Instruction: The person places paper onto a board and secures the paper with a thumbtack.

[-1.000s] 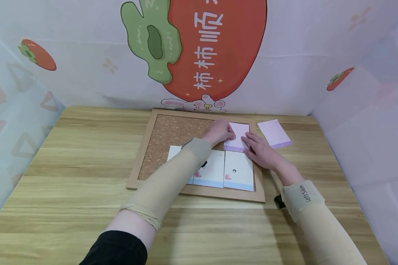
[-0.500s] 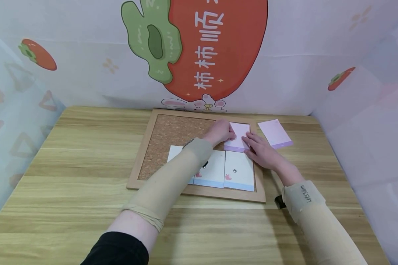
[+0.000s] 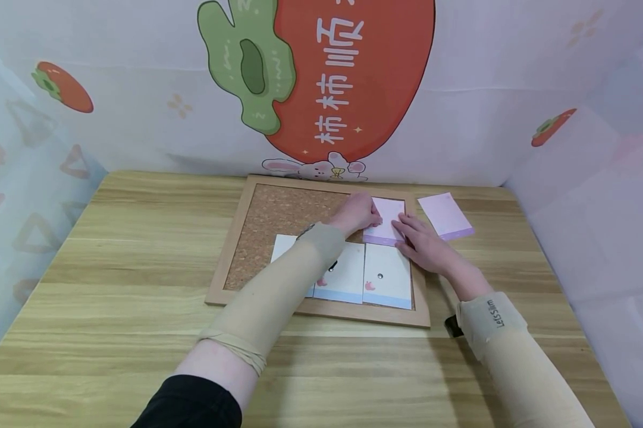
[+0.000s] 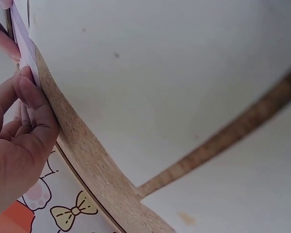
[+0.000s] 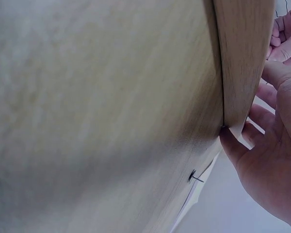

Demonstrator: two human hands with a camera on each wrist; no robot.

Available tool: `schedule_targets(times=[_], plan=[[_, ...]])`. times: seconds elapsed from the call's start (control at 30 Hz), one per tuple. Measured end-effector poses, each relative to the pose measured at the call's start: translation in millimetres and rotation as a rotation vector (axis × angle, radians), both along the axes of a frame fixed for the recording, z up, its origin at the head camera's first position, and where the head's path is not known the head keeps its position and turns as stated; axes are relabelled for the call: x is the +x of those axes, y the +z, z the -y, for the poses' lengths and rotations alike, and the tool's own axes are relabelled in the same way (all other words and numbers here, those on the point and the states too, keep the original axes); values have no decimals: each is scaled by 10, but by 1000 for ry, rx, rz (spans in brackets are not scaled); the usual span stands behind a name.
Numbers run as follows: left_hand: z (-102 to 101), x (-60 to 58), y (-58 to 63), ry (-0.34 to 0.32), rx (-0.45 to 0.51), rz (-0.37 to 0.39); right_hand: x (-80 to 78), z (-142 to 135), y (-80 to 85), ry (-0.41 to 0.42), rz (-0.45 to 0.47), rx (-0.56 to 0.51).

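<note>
My left hand (image 3: pixel 357 213) reaches across the framed cork board (image 3: pixel 294 205), thumb and index finger pinched at a purple-edged note sheet (image 3: pixel 391 209) in the upper right of the cork. A thumbtack is between those fingertips, largely hidden by them. In the left wrist view the pinching fingers (image 4: pixel 31 92) sit right at the sheet. My right hand (image 3: pixel 425 246) lies over the board's right frame, with fairly straight fingers resting on the sheet's right edge. Below are blue-edged white note sheets (image 3: pixel 388 291) fixed with silver thumbtacks (image 3: pixel 380 276); my left forearm partly covers them.
Another purple-edged sheet (image 3: pixel 445 215) lies on the wooden table (image 3: pixel 139 279) right of the board. In the right wrist view a loose thumbtack (image 5: pixel 193 176) lies on the table near that sheet. A printed cloth backdrop (image 3: pixel 460 137) stands behind the table.
Both hands stay at the purple-edged sheet with almost no movement. The whole view shifts very slightly to the right.
</note>
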State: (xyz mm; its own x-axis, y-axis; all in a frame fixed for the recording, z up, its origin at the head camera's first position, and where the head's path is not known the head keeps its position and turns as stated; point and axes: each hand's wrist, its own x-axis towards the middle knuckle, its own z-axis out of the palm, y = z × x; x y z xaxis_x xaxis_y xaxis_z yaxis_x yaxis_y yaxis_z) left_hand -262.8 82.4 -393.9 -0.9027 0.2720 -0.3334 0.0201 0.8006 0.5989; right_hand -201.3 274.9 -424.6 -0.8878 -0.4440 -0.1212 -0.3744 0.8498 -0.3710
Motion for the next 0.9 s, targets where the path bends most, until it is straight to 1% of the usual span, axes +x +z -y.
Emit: schedule_targets(times=[0.27, 0.5, 0.7, 0.9], plan=[[-27, 1, 15, -4, -25, -1, 2, 0, 18, -1, 2, -5], [-46, 1, 39, 24, -33, 47, -3, -5, 17, -1, 9, -5], [-41, 12, 35, 21, -21, 31, -6, -13, 3, 5, -3, -9], [-37, -9, 14, 11, -10, 24, -4, -10, 5, 9, -6, -12]])
